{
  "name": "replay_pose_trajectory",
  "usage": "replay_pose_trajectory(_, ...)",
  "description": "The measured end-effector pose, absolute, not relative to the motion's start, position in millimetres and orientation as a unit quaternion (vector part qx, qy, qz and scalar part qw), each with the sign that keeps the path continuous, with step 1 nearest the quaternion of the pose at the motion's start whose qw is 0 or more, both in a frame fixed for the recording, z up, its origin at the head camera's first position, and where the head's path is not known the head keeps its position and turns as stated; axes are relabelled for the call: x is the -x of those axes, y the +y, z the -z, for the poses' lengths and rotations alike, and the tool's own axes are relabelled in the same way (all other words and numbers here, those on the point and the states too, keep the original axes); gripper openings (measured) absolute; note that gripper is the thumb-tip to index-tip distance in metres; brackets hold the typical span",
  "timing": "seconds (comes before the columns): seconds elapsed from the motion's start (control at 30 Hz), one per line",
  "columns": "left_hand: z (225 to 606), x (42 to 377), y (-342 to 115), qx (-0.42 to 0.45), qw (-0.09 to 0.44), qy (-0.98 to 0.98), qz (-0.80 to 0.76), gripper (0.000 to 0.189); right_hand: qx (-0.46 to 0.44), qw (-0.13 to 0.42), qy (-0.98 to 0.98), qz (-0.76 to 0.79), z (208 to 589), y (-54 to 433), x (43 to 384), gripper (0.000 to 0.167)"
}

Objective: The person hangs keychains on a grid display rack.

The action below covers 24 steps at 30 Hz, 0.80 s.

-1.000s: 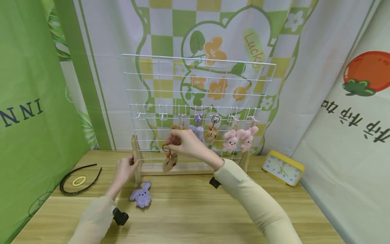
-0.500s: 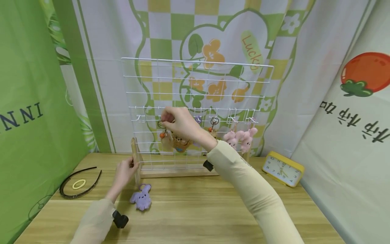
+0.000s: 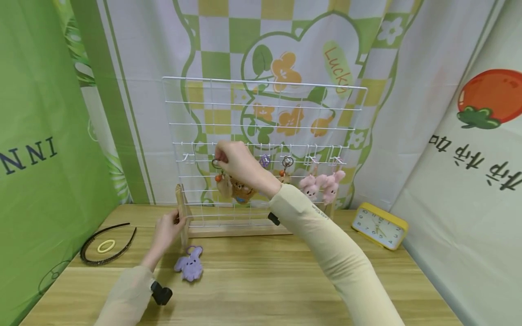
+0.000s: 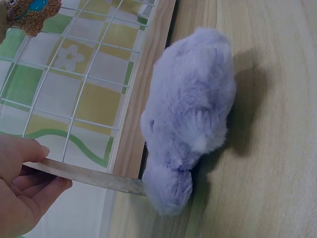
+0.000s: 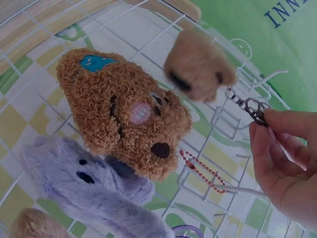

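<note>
My right hand (image 3: 240, 165) pinches the metal ring of a small tan plush keychain (image 5: 195, 64). It holds the keychain at hook height on the white wire grid rack (image 3: 261, 105), beside a bare hook (image 5: 265, 79) in the right wrist view. A curly brown bear keychain (image 5: 119, 109) hangs beside it, partly behind my hand in the head view. My left hand (image 3: 166, 230) grips the wooden side stand (image 4: 89, 176) of the rack between thumb and fingers. A purple plush keychain (image 3: 190, 266) lies on the table close to that stand.
Farther right on the rack hang pink bunny keychains (image 3: 331, 188). A purple plush (image 5: 94, 181) hangs beside the bear. On the wooden table (image 3: 285, 280), a black headband (image 3: 102, 261) and a yellow ring (image 3: 106, 246) lie at left; a yellow clock (image 3: 379, 226) stands at right.
My right hand has lifted the tan keychain from low in front of the rack up to the hooks, slightly leftward, uncovering the bear partly. My left hand keeps its grip on the stand.
</note>
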<state>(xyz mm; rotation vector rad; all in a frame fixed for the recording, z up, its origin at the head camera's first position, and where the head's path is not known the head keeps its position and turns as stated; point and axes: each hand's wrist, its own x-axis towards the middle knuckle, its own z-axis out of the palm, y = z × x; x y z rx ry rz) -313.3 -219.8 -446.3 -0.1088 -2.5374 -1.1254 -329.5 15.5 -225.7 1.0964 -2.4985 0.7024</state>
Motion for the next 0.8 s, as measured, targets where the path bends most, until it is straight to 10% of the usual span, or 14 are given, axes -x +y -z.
replay_pose_trajectory(0.8, 444.1, 312.6, -220.6, 0.038, 0.167, -0.898, 0.404, 0.029, -0.405, 0.161, -0.858, -0.272, 263.1, 26.7, 287.3, 0.006)
